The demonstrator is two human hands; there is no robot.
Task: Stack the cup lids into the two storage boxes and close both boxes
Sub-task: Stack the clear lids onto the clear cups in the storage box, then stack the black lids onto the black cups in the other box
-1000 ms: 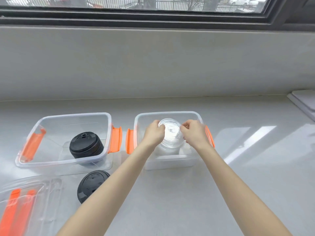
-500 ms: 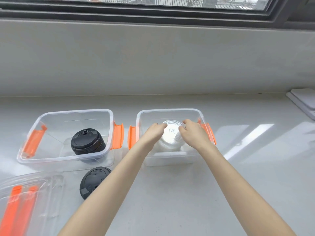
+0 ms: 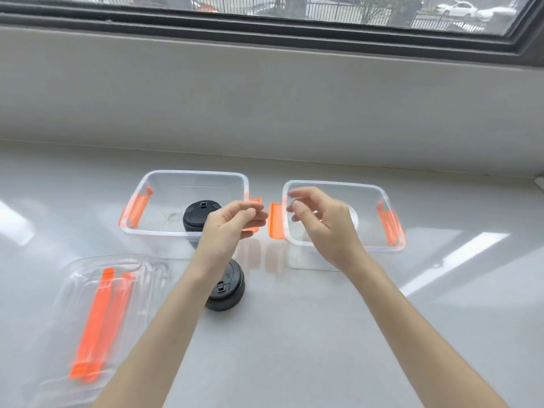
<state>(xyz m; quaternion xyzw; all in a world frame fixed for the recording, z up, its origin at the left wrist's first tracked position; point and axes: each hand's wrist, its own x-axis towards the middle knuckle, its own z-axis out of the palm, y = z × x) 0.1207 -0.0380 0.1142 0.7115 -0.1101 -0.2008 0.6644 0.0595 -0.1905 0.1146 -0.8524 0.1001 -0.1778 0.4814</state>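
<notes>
Now that both hands have let go, the clear lids (image 3: 348,214) sit stacked in the right box (image 3: 391,248).
Left hand (image 3: 228,223) and right hand (image 3: 319,223) hover empty, fingers loose; one black lid (image 3: 228,285) waits on the counter (image 3: 294,334), so it likely goes next.

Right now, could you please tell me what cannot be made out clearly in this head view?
- Clear lids in the right box: mostly hidden by the right hand; their number cannot be told.
- Black lid on the counter: its left part is covered by the left hand's wrist.
- Black lids in the left box: partly behind the left hand.
- Box covers: blurred, overlapping; whether there are two is unclear.
</notes>
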